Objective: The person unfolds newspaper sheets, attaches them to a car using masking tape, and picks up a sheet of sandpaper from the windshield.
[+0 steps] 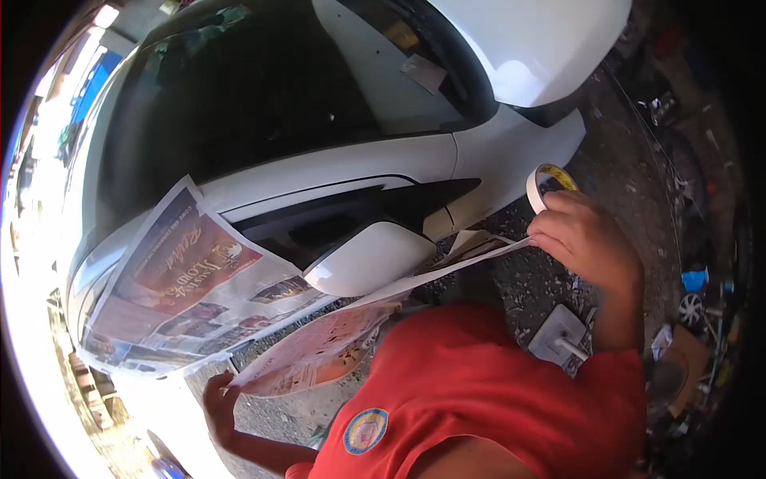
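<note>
My left hand (219, 405) pinches one corner of a printed newspaper sheet (319, 347) at the lower left. The sheet stretches across in front of me to my right hand (589, 239), whose fingers grip its other end. A roll of masking tape (536, 191) hangs at the fingers of that same hand. Between my hands and the car is a white side mirror (371, 259), just beyond the held sheet. Another newspaper sheet (191, 287) lies over the side of the white car (319, 160), left of the mirror.
The car's dark windshield (239, 88) fills the upper left, with a raised white panel (542, 40) at the top. A stand with a flat grey plate (558, 335) is on the gravelly ground. Scattered debris and a cardboard piece (688, 371) lie at the right.
</note>
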`<move>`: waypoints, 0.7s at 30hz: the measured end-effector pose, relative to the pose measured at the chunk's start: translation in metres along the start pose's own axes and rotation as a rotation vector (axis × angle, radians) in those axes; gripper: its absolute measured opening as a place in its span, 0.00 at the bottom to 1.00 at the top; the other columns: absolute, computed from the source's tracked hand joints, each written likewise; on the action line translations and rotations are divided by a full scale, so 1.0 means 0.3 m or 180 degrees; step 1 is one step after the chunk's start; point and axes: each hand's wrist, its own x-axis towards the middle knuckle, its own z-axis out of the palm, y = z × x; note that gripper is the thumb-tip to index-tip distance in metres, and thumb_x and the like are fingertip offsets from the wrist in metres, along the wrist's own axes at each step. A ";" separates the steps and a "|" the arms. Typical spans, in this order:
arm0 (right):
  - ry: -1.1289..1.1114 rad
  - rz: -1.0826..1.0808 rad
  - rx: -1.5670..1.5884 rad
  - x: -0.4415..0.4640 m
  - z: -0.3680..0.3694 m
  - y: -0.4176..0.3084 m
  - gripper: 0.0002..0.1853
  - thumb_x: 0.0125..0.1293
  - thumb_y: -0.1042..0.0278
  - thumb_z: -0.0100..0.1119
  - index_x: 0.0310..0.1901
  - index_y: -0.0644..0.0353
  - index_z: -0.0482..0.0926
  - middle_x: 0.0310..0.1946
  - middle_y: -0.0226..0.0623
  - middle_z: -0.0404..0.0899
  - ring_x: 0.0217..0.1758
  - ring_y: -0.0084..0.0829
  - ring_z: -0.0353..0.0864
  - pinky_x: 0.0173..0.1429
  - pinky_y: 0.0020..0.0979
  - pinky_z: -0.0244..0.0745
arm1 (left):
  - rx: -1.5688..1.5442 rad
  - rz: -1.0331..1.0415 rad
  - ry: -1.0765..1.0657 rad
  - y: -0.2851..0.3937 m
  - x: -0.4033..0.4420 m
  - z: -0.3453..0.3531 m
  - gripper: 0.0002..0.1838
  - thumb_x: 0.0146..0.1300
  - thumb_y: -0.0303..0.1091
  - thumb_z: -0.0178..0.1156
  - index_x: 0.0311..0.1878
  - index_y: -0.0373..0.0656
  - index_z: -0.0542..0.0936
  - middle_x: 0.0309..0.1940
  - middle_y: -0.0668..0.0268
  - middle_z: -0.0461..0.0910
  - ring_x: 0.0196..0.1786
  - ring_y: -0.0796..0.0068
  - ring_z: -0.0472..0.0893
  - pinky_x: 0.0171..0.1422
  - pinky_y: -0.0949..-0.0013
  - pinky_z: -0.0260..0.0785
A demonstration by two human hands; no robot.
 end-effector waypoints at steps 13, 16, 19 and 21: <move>0.0904 0.0827 0.1916 -0.315 0.760 -0.301 0.09 0.69 0.64 0.60 0.39 0.60 0.83 0.38 0.44 0.81 0.44 0.47 0.83 0.49 0.43 0.77 | 0.1944 0.1770 0.0749 0.490 0.260 -0.555 0.12 0.69 0.36 0.63 0.49 0.39 0.80 0.55 0.57 0.79 0.67 0.59 0.74 0.73 0.54 0.61; 0.1717 0.0125 0.1994 -0.251 1.100 -0.312 0.10 0.69 0.64 0.60 0.42 0.62 0.83 0.39 0.46 0.81 0.45 0.46 0.83 0.50 0.42 0.77 | 0.2437 0.2580 0.1028 0.832 0.345 -0.508 0.10 0.68 0.33 0.64 0.48 0.38 0.80 0.54 0.56 0.78 0.68 0.57 0.74 0.72 0.52 0.62; 0.1877 0.0428 0.2541 -0.214 1.221 -0.439 0.11 0.69 0.63 0.60 0.43 0.62 0.83 0.38 0.44 0.81 0.43 0.44 0.84 0.50 0.40 0.77 | 0.3806 0.4478 0.1706 1.170 0.518 -0.440 0.09 0.72 0.32 0.59 0.52 0.42 0.80 0.63 0.58 0.74 0.69 0.58 0.72 0.76 0.48 0.59; 0.1560 0.0889 0.3229 -0.206 1.256 -0.508 0.11 0.70 0.63 0.60 0.43 0.63 0.83 0.37 0.42 0.82 0.42 0.40 0.85 0.49 0.38 0.77 | 0.4196 0.4251 0.2901 1.353 0.393 -0.155 0.11 0.73 0.32 0.57 0.56 0.48 0.78 0.66 0.61 0.73 0.74 0.59 0.68 0.81 0.43 0.49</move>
